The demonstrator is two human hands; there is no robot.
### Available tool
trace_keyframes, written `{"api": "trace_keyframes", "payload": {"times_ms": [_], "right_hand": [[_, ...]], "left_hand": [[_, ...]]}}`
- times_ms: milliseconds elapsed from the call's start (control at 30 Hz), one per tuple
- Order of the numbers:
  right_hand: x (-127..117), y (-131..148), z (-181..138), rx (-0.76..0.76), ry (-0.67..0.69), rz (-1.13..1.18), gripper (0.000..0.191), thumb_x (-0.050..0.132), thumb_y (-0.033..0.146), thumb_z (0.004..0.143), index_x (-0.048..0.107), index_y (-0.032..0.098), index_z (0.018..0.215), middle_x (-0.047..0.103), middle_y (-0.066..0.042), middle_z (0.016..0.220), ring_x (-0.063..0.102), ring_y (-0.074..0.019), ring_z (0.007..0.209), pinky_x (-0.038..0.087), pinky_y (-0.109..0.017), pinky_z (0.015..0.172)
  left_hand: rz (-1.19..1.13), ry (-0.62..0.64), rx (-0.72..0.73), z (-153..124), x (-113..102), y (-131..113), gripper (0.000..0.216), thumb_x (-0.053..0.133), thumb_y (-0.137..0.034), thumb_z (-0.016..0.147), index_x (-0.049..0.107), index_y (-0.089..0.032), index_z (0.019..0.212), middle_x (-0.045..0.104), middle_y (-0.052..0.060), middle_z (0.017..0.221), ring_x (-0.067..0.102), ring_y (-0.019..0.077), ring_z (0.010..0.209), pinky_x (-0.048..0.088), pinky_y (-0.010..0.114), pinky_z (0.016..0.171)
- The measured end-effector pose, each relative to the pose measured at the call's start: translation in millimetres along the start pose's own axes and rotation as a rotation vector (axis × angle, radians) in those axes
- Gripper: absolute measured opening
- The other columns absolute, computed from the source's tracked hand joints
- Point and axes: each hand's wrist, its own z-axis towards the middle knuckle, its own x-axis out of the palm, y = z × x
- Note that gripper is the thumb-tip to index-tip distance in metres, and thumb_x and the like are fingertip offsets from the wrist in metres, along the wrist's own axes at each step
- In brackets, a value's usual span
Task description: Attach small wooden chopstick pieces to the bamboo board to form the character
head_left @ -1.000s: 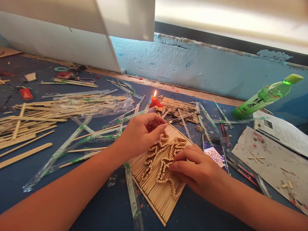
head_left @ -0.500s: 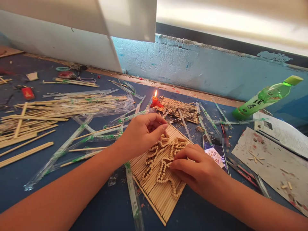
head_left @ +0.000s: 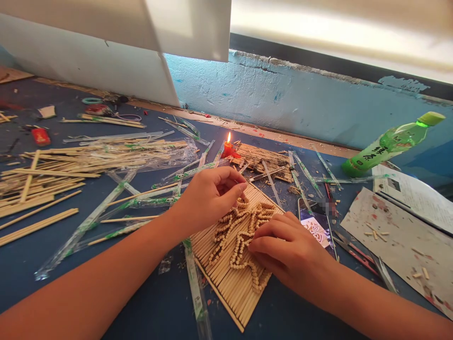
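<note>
Left hand: fingers curled, thumb drawn in close to the forefinger, poised over the far part of the stick mat. Can't tell if anything is pinched there. Right hand: fingers bent, loosely gathered, fingertips down at the near right side of the bead-like wooden bits; the thumb is hidden, so the hold can't be judged.

The bits stand in winding rows on the mat, between and below my two hands. Change over the last second: hardly any. My right hand edges slightly inward; the left keeps its place; the rows look the same. I read this as a steadying pause, the layout no further along.

Farther out: lit candle beyond my left hand, phone just past my right, loose sticks well off leftward.
</note>
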Motion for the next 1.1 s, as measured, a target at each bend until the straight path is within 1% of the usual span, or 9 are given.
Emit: {"api": "trace_keyframes", "payload": {"times_ms": [300,433,567,800,967,1100], "right_hand": [[0.8,1.2,-1.0,0.009,-0.007,-0.051,0.010,0.060,0.021,0.098,0.070,0.022,0.096,0.071,-0.001,0.090,0.058,-0.0156,0.082,0.034,-0.033,0.077],[2.5,1.8,-2.3,0.010,-0.015,-0.057,0.007,0.064,0.018,0.095,0.069,0.022,0.097,0.070,-0.001,0.091,0.058,-0.0158,0.082,0.035,-0.034,0.077],[3.5,1.8,-3.4,0.000,-0.016,-0.062,0.009,0.066,0.014,0.092,0.068,0.021,0.098,0.070,-0.001,0.091,0.057,-0.0164,0.082,0.035,-0.035,0.077],[2.5,1.8,-2.2,-0.012,-0.003,-0.050,0.008,0.065,0.014,0.093,0.068,0.020,0.097,0.069,-0.003,0.092,0.057,-0.0174,0.085,0.036,-0.036,0.079],[1.8,2.7,-1.4,0.005,0.010,-0.032,0.009,0.066,0.013,0.092,0.068,0.022,0.096,0.070,-0.001,0.092,0.058,-0.0164,0.084,0.035,-0.035,0.078],[2.5,3.0,-1.8,0.022,0.013,-0.036,0.011,0.066,0.014,0.092,0.067,0.023,0.099,0.070,-0.001,0.092,0.058,-0.0161,0.083,0.035,-0.035,0.078]], "left_hand": [[-0.017,0.008,-0.001,-1.0,0.9,-0.9,0.010,0.064,-0.029,0.091,0.066,-0.019,0.091,0.072,0.000,0.075,0.065,0.0118,0.059,0.053,0.022,0.053],[-0.023,0.010,0.000,-0.9,1.2,-1.0,0.010,0.064,-0.029,0.091,0.066,-0.019,0.091,0.071,0.000,0.074,0.065,0.0117,0.059,0.053,0.022,0.054],[-0.029,0.010,0.002,-0.8,1.4,-0.6,0.010,0.064,-0.028,0.091,0.066,-0.019,0.090,0.071,0.000,0.074,0.065,0.0116,0.059,0.053,0.022,0.054],[-0.008,0.014,0.004,-0.9,1.5,-1.3,0.011,0.063,-0.029,0.091,0.066,-0.019,0.091,0.072,0.001,0.075,0.065,0.0120,0.060,0.054,0.022,0.055],[-0.008,0.024,0.009,-1.1,1.6,-1.0,0.012,0.062,-0.030,0.092,0.066,-0.019,0.091,0.072,0.002,0.075,0.065,0.0126,0.059,0.054,0.023,0.054],[-0.004,0.025,0.006,-1.2,1.5,0.4,0.013,0.061,-0.031,0.092,0.066,-0.018,0.092,0.072,0.003,0.077,0.066,0.0132,0.061,0.055,0.023,0.056]]}}
